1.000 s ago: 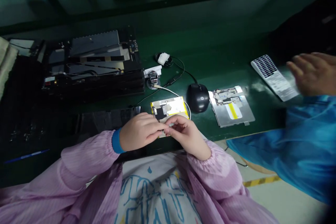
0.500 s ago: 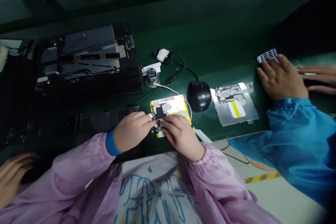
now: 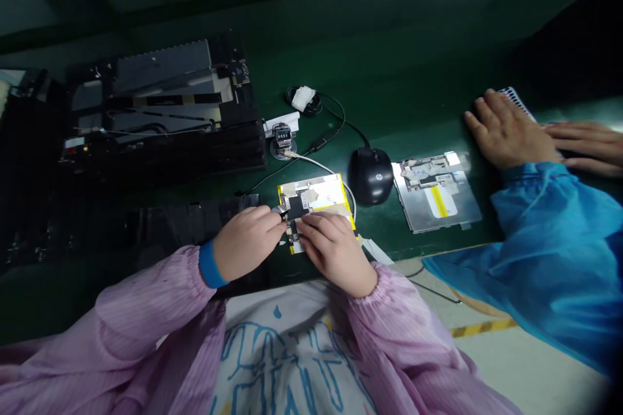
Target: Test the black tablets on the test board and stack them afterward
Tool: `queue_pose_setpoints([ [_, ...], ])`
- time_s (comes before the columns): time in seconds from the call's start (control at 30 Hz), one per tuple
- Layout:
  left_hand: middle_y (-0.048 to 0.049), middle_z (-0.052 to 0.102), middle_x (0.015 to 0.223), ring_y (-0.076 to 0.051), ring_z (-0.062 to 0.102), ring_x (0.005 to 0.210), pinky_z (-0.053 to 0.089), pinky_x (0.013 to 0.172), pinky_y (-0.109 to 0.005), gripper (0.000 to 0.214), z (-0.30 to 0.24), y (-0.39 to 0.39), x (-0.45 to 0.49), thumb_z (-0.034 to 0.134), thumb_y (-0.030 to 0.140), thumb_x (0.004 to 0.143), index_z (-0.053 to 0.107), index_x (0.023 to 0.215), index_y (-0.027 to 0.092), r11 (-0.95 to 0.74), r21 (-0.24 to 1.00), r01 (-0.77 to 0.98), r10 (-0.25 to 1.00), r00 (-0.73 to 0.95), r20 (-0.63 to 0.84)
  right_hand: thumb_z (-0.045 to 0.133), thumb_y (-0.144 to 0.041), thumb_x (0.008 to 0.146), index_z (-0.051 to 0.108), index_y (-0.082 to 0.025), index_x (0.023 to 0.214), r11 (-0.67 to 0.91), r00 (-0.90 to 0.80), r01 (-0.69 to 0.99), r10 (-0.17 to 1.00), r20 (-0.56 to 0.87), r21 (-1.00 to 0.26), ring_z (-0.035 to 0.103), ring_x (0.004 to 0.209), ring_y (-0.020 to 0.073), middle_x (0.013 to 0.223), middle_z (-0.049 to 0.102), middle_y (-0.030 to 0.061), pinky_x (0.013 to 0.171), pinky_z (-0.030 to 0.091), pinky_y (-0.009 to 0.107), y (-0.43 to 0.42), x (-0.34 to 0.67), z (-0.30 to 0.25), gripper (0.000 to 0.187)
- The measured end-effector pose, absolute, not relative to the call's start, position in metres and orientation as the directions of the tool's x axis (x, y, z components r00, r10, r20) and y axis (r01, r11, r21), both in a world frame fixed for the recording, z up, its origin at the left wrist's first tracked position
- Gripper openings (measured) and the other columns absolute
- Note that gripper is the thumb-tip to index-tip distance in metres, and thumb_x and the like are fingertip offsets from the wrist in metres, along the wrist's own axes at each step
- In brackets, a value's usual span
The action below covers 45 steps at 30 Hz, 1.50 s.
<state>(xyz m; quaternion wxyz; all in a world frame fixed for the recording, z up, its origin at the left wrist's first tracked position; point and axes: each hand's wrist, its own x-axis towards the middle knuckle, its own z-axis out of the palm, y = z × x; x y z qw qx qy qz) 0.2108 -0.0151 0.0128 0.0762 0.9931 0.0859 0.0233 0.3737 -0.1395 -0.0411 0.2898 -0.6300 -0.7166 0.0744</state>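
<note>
In the head view, a flat battery-and-circuit-board assembly point(image 3: 328, 191) with yellow edges lies on the green bench in front of me. My left hand point(image 3: 249, 240) has its fingers pinched together at the assembly's left edge. A small greyish piece shows by those fingertips, but what they hold is hidden. My right hand point(image 3: 333, 249) lies over the lower right of the assembly, fingers curled together and pressed on the board. Its palm side is out of sight.
A black mouse point(image 3: 371, 176) stands right of the assembly, beside a metal-backed panel point(image 3: 438, 198). A small counter point(image 3: 282, 136) and cables are behind. Stacked dark panels point(image 3: 165, 110) fill the left. A co-worker's hand point(image 3: 516, 130) covers a patterned card at right.
My hands stay almost where they were, with slight finger movement at the board's left edge. The co-worker's hand has shifted over the patterned card. Another person's hand at lower left has left the view.
</note>
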Motion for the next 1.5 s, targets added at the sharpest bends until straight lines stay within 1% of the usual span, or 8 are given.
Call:
queue_pose_setpoints([
  [0.6,-0.0057,0.061,0.073,-0.02,0.053,0.071,0.042,0.063,-0.034,0.019,0.01,-0.018,0.211,0.049,0.011,0.088,0.065,0.079,0.014,-0.977,0.125,0.172,0.177,0.984,0.024,0.05,-0.022,0.091,0.061,-0.014,0.117,0.151,-0.067,0.922,0.969,0.238,-0.356,0.05,0.101,0.0252,0.11,0.063,0.011,0.085,0.041,0.04,-0.139,0.365,-0.037,0.029],
  [0.83,-0.0047,0.067,0.079,-0.018,0.06,0.074,0.047,0.068,-0.033,0.017,0.033,-0.015,0.205,0.052,0.019,0.088,0.068,0.087,0.016,-0.933,0.292,0.21,0.253,0.96,0.118,0.047,-0.024,0.094,0.06,-0.014,0.117,0.137,-0.058,0.924,0.973,0.225,-0.358,0.05,0.1,0.0246,0.109,0.064,0.0098,0.087,0.04,0.04,-0.137,0.361,-0.035,0.028],
  [0.93,-0.0043,0.069,0.086,-0.018,0.063,0.08,0.05,0.075,-0.032,0.017,0.056,-0.01,0.182,0.051,0.023,0.089,0.067,0.094,0.018,-0.877,0.357,0.321,0.401,0.899,0.175,0.048,-0.023,0.093,0.06,-0.015,0.117,0.124,-0.043,0.919,0.975,0.218,-0.375,0.052,0.099,0.0243,0.109,0.064,0.0097,0.086,0.042,0.039,-0.138,0.361,-0.032,0.028],
  [1.07,-0.0021,0.066,0.086,-0.018,0.062,0.077,0.052,0.071,-0.032,0.021,0.076,0.0,0.125,0.052,0.033,0.089,0.063,0.104,0.024,-0.635,0.376,0.675,0.757,0.641,0.128,0.051,-0.028,0.092,0.061,-0.017,0.116,0.122,-0.036,0.875,0.981,0.19,-0.468,0.055,0.093,0.0233,0.105,0.064,0.0093,0.081,0.045,0.039,-0.137,0.367,-0.028,0.028],
  [1.17,-0.0026,0.062,0.08,-0.02,0.06,0.067,0.051,0.065,-0.034,0.033,0.068,0.008,0.077,0.051,0.043,0.083,0.063,0.105,0.021,-0.3,0.23,0.926,0.953,0.3,0.036,0.05,-0.029,0.092,0.06,-0.017,0.114,0.11,0.018,0.833,0.974,0.225,-0.542,0.056,0.097,0.0238,0.104,0.063,0.0103,0.084,0.046,0.04,-0.131,0.375,-0.029,0.027],
  [1.27,-0.0093,0.061,0.091,-0.024,0.06,0.074,0.051,0.075,-0.04,0.055,0.049,0.013,0.043,0.051,0.05,0.076,0.062,0.111,0.009,-0.121,0.195,0.973,0.99,0.132,-0.044,0.05,-0.03,0.091,0.056,-0.015,0.115,0.063,0.089,0.845,0.963,0.256,-0.532,0.053,0.11,0.0272,0.116,0.06,0.0136,0.092,0.043,0.045,-0.119,0.382,-0.033,0.029],
  [1.37,-0.0108,0.059,0.1,-0.023,0.06,0.081,0.05,0.079,-0.037,0.064,0.036,0.015,0.03,0.053,0.051,0.074,0.057,0.121,0.007,0.07,0.343,0.937,0.986,-0.012,-0.169,0.05,-0.032,0.09,0.051,-0.014,0.12,0.048,0.061,0.884,0.975,0.215,-0.465,0.049,0.119,0.0288,0.125,0.056,0.015,0.096,0.041,0.046,-0.109,0.383,-0.036,0.035],
  [1.5,-0.0051,0.059,0.093,-0.019,0.057,0.084,0.046,0.08,-0.032,0.057,0.038,0.018,0.031,0.056,0.046,0.076,0.059,0.119,0.009,0.215,0.518,0.828,0.963,-0.091,-0.254,0.047,-0.032,0.092,0.05,-0.011,0.121,0.057,-0.004,0.945,0.986,0.164,-0.322,0.048,0.12,0.0295,0.127,0.056,0.0159,0.095,0.04,0.044,-0.105,0.379,-0.036,0.036],
])
